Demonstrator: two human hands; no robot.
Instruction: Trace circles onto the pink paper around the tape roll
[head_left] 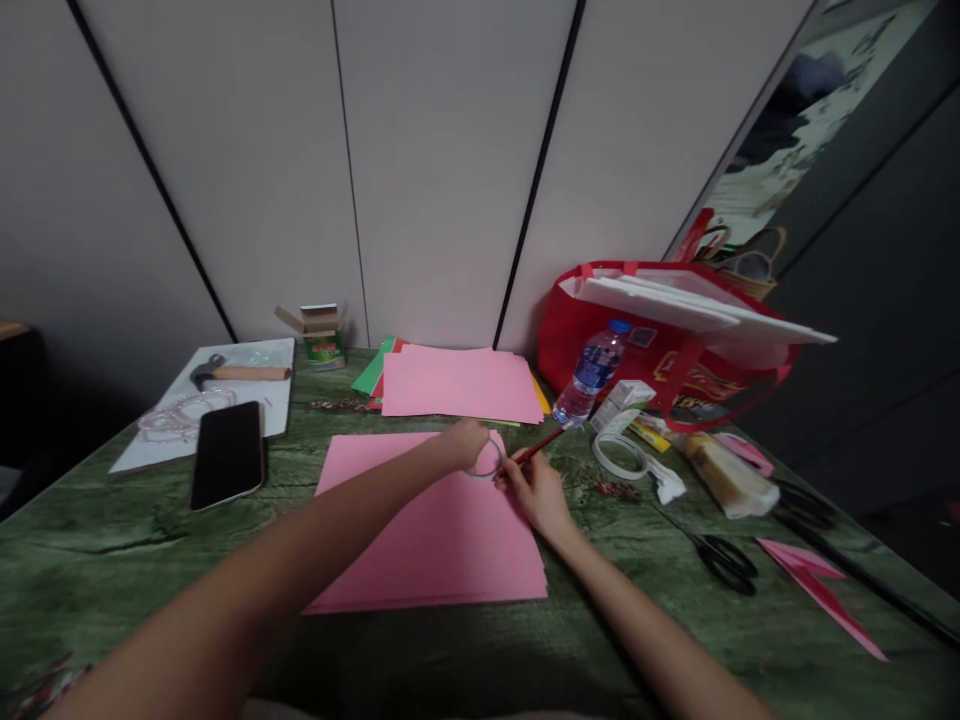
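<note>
A stack of pink paper (435,555) lies in front of me on the table. On its upper right part sits a thin-walled ring (498,466), perhaps a tape roll. My left hand (468,445) is closed at the ring's left side, its fingertips partly hidden behind the hand. In the closed fingers of my right hand (538,492) is a red pencil (543,443), slanting up to the right. Its lower end is close to the ring's right edge; whether it touches the paper I cannot tell.
More pink sheets (465,385) lie behind. At left are a phone (228,455), a hammer (251,373) on a white board and a small open box (324,345). At right stand a water bottle (592,375) and red bag (562,320); scissors (724,562) and folded pink paper (825,590) lie nearer.
</note>
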